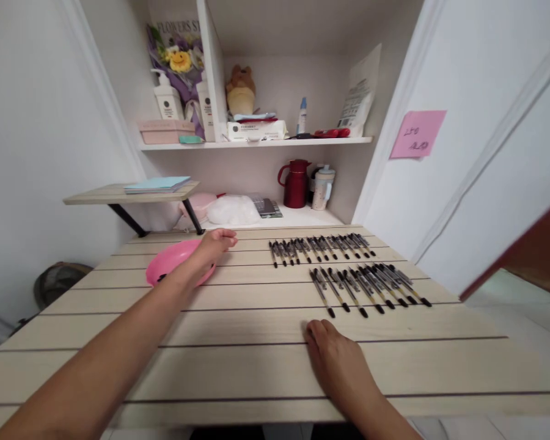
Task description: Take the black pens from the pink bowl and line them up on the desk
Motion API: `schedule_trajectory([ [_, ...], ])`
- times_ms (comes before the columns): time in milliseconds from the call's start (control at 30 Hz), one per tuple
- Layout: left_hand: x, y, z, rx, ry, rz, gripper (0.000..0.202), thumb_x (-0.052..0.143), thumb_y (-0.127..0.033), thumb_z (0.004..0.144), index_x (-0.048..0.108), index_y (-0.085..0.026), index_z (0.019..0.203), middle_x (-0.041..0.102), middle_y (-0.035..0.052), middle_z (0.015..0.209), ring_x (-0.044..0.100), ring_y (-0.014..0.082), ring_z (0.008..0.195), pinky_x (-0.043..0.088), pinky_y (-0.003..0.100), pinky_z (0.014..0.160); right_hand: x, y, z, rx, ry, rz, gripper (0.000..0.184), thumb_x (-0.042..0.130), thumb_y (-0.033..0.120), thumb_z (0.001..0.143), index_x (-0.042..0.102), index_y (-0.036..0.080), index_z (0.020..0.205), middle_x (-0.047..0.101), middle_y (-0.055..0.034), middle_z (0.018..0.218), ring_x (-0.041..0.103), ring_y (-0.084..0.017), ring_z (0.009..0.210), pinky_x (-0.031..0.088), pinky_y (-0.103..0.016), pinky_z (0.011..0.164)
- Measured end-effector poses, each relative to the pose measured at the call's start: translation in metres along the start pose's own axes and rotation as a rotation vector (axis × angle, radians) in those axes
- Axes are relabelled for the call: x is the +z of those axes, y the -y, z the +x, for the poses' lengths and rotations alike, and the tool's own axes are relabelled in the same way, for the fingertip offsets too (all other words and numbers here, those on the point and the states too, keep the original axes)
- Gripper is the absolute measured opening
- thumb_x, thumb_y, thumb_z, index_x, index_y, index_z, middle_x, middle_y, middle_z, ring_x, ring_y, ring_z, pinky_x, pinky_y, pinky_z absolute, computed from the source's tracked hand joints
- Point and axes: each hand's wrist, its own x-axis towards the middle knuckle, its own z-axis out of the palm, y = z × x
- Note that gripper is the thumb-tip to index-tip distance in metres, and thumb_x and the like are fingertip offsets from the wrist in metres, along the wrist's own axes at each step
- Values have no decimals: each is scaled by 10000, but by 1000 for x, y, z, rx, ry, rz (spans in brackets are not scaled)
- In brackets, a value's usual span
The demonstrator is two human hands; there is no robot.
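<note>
My left hand [214, 244] hovers at the right rim of a pink bowl [165, 260], its fingers loosely stretched toward the right and nothing visible in them. My forearm covers much of the bowl; a small dark bit shows inside. On the tabletop near the front, my right hand [334, 351] rests with its fingers curled under, so whatever they may hold is hidden. Just beyond it lies a front row of black-capped clear pens [369, 287], side by side and slanted. Behind that, a second row of similar pens [321, 247] stretches across the table.
A small raised shelf [91, 194] with blue-topped papers [158, 184] stands at the back left. Behind the slatted table [238, 342], a cabinet holds a red jug [296, 183], a pale tumbler [323, 188] and a white plastic bag [233, 210]. A pink note [418, 134] sticks to the right wall.
</note>
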Motion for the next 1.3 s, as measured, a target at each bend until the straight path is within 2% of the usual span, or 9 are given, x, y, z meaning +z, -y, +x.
schedule_trajectory([
  [67, -35, 12, 2, 3, -4, 343, 362, 493, -325, 719, 554, -135, 1021, 646, 81, 946, 592, 162, 816, 436, 271, 720, 2, -2, -3, -23, -9, -18, 159, 345, 183, 862, 500, 204, 834, 579, -27, 741, 547, -130, 527, 234, -251, 453],
  [233, -93, 44, -6, -165, 85, 707, 287, 589, -192, 593, 635, -148, 873, 653, 99, 951, 578, 226, 883, 411, 281, 766, 10, -7, -7, -65, -35, -33, 188, 346, 282, 871, 518, 207, 871, 589, -32, 777, 549, -121, 502, 255, -240, 428],
  [467, -93, 72, -23, -300, 243, 945, 299, 615, -113, 519, 648, -142, 815, 663, 109, 850, 587, 240, 785, 418, 309, 731, 21, -15, -10, -101, -64, -18, 244, 344, 337, 859, 551, 216, 898, 607, -41, 799, 560, -124, 496, 320, -234, 415],
  [833, -107, 52, -30, -215, 40, 671, 38, 593, -178, 612, 617, -176, 640, 607, 64, 678, 549, 203, 741, 392, 275, 676, 24, -19, -11, -54, 9, 141, 239, 370, 327, 827, 576, 231, 900, 631, -75, 866, 598, -165, 576, 378, -254, 446],
  [933, -90, 35, -41, -163, 27, 493, 182, 485, -289, 738, 611, -169, 792, 571, 38, 649, 520, 144, 601, 386, 244, 575, 16, -17, -1, 16, 31, 301, 243, 391, 376, 812, 590, 236, 808, 646, -65, 801, 601, -185, 622, 410, -269, 518],
  [1033, -45, 16, -60, -120, 108, 257, 334, 341, -397, 819, 561, -201, 977, 514, -16, 603, 399, 74, 421, 328, 201, 449, -1, -8, 27, 63, 175, 607, 324, 391, 430, 802, 585, 220, 649, 607, -28, 593, 562, -168, 562, 408, -262, 530],
  [1100, -6, 5, -74, -179, 246, -264, 345, 400, -434, 794, 533, -202, 1012, 457, -48, 563, 300, 43, 354, 261, 182, 397, -14, 2, 54, 187, 225, 839, 368, 410, 480, 779, 584, 197, 621, 560, -12, 512, 506, -141, 484, 375, -240, 464],
  [1200, 50, -7, -90, -305, 349, -641, 282, 469, -395, 761, 519, -190, 948, 476, -43, 556, 379, 47, 362, 285, 173, 404, -23, 16, 95, 340, 43, 1236, 388, 460, 531, 739, 605, 173, 779, 611, -27, 631, 535, -130, 555, 397, -223, 483],
  [1300, 92, -13, -94, -379, 397, -797, 219, 535, -338, 720, 504, -160, 845, 557, 10, 619, 527, 94, 474, 398, 218, 497, -18, 23, 122, 389, -91, 1404, 385, 570, 549, 657, 536, 165, 652, 558, 4, 545, 503, -104, 478, 378, -208, 442],
])
